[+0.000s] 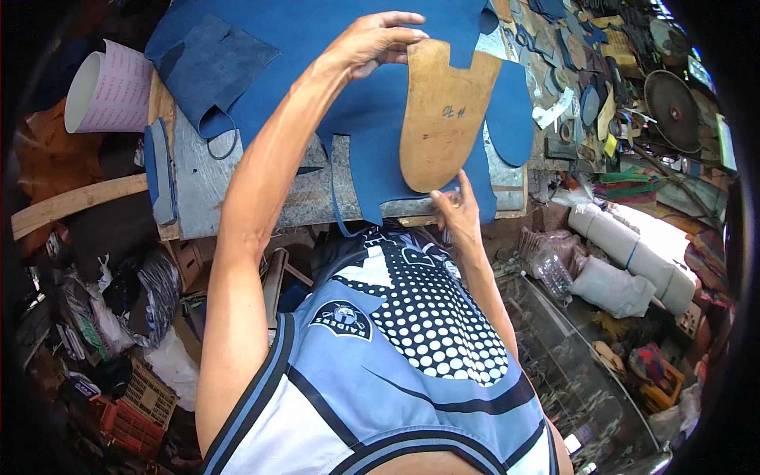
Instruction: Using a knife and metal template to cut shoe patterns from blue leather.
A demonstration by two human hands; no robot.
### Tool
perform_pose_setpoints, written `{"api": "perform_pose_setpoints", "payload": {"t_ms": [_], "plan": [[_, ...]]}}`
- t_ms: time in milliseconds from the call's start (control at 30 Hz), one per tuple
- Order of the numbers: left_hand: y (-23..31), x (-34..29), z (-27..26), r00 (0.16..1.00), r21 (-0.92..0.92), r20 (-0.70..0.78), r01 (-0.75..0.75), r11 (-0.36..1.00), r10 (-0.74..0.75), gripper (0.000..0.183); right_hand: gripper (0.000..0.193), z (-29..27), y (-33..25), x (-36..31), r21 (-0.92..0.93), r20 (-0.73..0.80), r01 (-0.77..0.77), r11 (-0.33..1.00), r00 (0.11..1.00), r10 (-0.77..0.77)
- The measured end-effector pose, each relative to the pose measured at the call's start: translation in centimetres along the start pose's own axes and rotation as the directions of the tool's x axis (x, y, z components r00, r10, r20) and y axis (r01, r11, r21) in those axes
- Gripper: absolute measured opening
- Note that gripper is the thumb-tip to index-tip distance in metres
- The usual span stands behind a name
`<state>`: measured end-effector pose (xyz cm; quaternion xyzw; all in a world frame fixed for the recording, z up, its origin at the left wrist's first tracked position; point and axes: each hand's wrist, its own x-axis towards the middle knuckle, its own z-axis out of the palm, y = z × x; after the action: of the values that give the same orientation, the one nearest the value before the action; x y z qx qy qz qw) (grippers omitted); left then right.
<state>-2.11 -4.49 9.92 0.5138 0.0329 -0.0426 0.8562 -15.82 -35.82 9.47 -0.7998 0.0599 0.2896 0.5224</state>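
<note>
A tan, flat template (447, 119) has a rounded near end and a square notch in its far end. It stands out over a blue sheet of leather-like material (356, 111). My left hand (378, 46) grips the template's far left corner, fingers bent over the edge. Close against the rounded end is my right hand (459, 212), thumb and forefinger drawn toward each other at the rim. Whatever is in its curled fingers is too small to make out. Cut blue pieces (508, 111) lie beside the template.
The sheet covers much of a grey metal-topped table (198, 194). A white printed roll (111, 87) stands at the left. Scraps and tools crowd the far right, near a round fan (673, 109). Wrapped white rolls (629, 245) and a red crate (131, 427) sit lower down.
</note>
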Motion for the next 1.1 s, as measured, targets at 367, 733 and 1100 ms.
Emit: {"api": "perform_pose_setpoints", "payload": {"t_ms": [367,733,1100], "plan": [[-5.9,-17.7,7.1,0.949,-0.056,-0.076,0.304,0.951,-0.307,0.047,0.027,-12.0,1.4,-0.8,0.657,-0.259,0.187,0.73,0.966,-0.014],[-10.5,-20.8,12.5,0.944,-0.295,0.013,0.319,0.901,-0.33,0.038,0.061,-11.0,-3.1,1.2,0.674,-0.146,0.118,0.729,0.989,-0.026],[-13.4,-15.3,12.0,0.943,0.752,0.295,-0.327,0.572,0.153,0.056,0.036,-8.5,-0.7,-0.3,0.681,-0.057,0.037,0.731,0.998,0.003]]}}
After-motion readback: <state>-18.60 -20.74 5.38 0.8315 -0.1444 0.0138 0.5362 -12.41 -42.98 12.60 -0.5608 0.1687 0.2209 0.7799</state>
